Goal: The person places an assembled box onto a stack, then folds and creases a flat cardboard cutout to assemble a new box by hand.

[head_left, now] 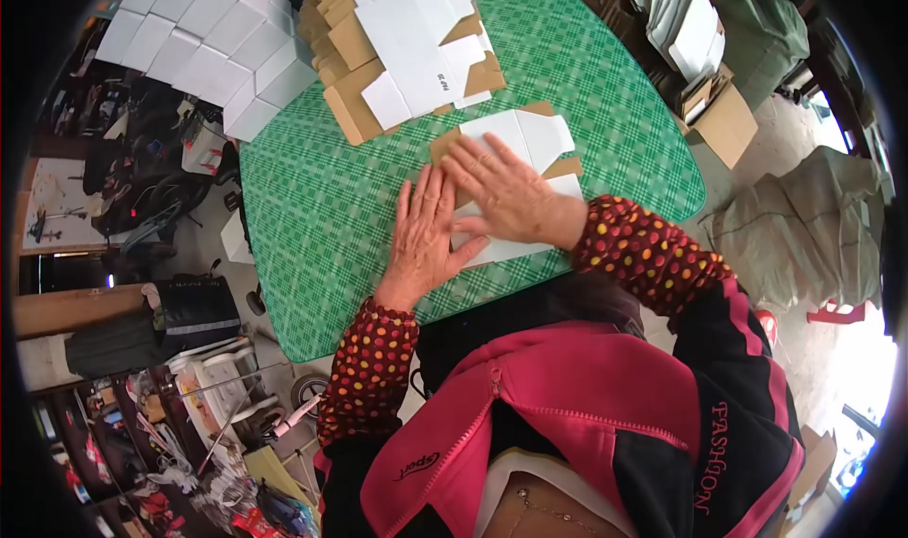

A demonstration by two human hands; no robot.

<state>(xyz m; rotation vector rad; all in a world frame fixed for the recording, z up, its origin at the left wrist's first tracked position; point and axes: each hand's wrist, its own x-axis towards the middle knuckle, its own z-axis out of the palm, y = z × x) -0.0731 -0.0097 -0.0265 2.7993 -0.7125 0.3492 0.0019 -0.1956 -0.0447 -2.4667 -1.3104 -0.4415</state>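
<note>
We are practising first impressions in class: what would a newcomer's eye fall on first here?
Probably the bright green plaid table at the centre. On it, the left hand and right hand, in dark red sleeves with yellow-orange dots, rest on a flat white-and-brown cardboard piece. Neat rows of white cardboard boxes stand out at the upper left.

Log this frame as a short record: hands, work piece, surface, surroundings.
left_hand: open, at the piece's left edge
right_hand: open, flat, on the piece
work_piece: white-and-brown cardboard blank
surface: green plaid tabletop
beyond_piece: pile of cardboard blanks
far_left: rows of white boxes
far_right: brown carton
</note>
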